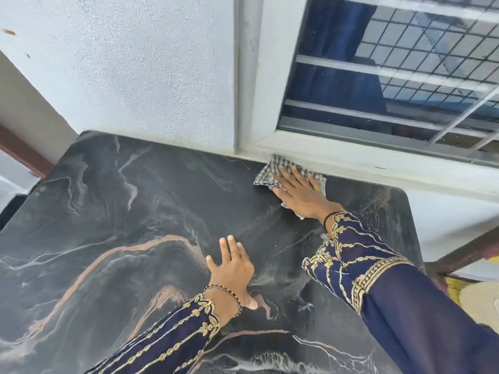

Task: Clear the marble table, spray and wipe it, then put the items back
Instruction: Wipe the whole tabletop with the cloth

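Observation:
The black marble table (121,206) with white and copper veins fills the lower view. A grey checked cloth (266,172) lies at the table's far edge, against the window sill. My right hand (299,194) presses flat on the cloth with fingers spread, covering most of it. My left hand (232,265) rests palm down on the bare marble nearer to me, fingers apart, holding nothing. Both arms wear dark blue sleeves with gold embroidery.
A white textured wall (135,71) stands behind the table. A white-framed window (378,76) with bars and a grille sits at the back right, its sill (351,160) touching the table's far edge. The table's right edge drops off near a dark rail (464,255).

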The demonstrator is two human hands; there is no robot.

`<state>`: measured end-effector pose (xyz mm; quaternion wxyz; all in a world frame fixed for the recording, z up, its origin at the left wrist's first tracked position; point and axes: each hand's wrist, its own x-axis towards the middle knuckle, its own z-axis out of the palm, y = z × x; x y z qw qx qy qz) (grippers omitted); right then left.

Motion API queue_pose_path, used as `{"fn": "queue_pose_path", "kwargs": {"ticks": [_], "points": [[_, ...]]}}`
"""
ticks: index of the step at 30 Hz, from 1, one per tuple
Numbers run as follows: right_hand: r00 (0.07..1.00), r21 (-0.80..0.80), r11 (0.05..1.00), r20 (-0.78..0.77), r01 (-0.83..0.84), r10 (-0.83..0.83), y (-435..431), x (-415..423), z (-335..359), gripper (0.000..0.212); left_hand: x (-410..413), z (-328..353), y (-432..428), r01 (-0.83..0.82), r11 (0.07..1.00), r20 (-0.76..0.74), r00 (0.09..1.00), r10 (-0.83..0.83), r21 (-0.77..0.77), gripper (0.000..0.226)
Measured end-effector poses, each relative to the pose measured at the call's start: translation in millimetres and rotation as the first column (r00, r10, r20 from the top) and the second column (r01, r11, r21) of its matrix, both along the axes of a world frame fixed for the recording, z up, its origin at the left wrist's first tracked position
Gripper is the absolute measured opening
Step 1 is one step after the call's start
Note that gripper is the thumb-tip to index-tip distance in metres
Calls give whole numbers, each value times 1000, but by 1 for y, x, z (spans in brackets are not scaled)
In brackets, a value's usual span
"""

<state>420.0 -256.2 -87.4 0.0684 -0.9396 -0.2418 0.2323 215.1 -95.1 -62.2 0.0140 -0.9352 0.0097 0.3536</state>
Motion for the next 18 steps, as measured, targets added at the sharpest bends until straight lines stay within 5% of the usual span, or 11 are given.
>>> {"fn": "queue_pose_path", "kwargs": {"ticks": [7, 14, 18], "points": [[993, -14, 993, -15, 118, -118, -47, -24, -1, 56, 1, 1, -4, -13, 1000, -3, 1000, 13, 8, 129], [998, 4, 998, 4, 57, -57, -45, -112, 0, 55, -5, 4, -5, -45, 999, 54, 998, 45, -7, 127], [999, -5, 999, -11, 31, -31, -41, -177, 0, 54, -32, 7, -4, 74, 997, 253, 965, -67, -18, 97]]}}
